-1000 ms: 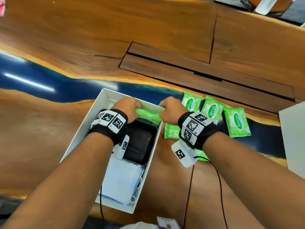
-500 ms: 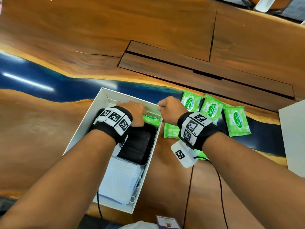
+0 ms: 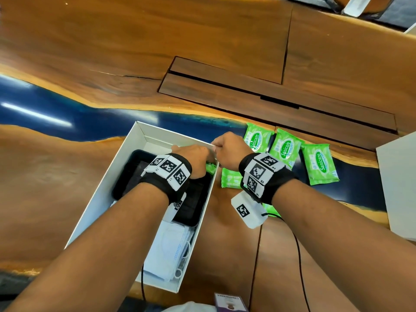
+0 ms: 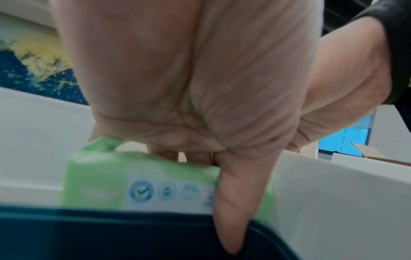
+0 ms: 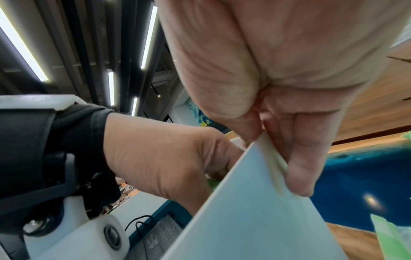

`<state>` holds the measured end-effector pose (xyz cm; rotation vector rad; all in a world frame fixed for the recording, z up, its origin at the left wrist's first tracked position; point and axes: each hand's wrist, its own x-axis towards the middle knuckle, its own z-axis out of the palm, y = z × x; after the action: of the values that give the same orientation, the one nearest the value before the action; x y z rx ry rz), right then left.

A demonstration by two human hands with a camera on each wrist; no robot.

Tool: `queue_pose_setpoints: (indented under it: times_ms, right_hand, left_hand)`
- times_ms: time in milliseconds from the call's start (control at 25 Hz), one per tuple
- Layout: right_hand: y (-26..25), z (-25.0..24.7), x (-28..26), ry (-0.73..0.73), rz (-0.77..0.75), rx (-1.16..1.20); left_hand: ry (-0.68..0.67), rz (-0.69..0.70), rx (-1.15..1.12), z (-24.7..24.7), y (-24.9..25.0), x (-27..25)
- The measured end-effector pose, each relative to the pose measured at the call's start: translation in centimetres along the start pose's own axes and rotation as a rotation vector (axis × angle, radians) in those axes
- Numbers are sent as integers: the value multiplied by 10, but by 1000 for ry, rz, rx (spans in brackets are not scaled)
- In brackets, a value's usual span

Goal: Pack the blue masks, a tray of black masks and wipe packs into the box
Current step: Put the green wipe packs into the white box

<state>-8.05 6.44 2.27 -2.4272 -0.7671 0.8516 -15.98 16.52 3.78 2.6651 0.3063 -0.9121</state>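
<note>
A white box (image 3: 139, 140) lies on the table. It holds a black tray (image 3: 126, 174) of black masks, and blue masks (image 3: 171, 251) at its near end. My left hand (image 3: 193, 154) is inside the far right corner. It grips a green wipe pack (image 4: 106, 183) standing on edge between the tray (image 4: 111, 234) and the box's far wall, thumb in front and fingers behind. Only a sliver of that pack (image 3: 210, 168) shows in the head view. My right hand (image 5: 273, 158) pinches the top edge of the box's right wall (image 5: 255, 219) at that corner.
Several loose green wipe packs (image 3: 284, 149) lie on the table right of the box, one (image 3: 230, 180) beside its wall. A white panel (image 3: 398, 188) sits at the right edge. A recessed wooden hatch (image 3: 270, 97) lies beyond. A card (image 3: 229, 302) rests at the near edge.
My left hand has slid right along the box's far end with the wipe pack, up to the right corner. The right hand has stayed on the box wall.
</note>
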Motion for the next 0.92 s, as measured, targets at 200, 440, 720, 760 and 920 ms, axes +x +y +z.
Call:
queue_pose_setpoints:
  times_ms: [200, 440, 720, 760, 920]
  right_hand:
    - [23, -18, -11, 67, 7, 45]
    - [95, -46, -33, 102, 277, -4]
    - [154, -39, -66, 63, 445, -147]
    - [161, -35, -69, 61, 475, -142]
    - [189, -11, -74, 81, 596, 12]
  left_hand:
    - [50, 10, 58, -5, -3, -5]
    - [194, -23, 16, -27, 2, -25]
    - [391, 226, -192, -28, 89, -7]
    - [357, 221, -221, -18, 102, 2]
    - [90, 139, -229, 39, 147, 37]
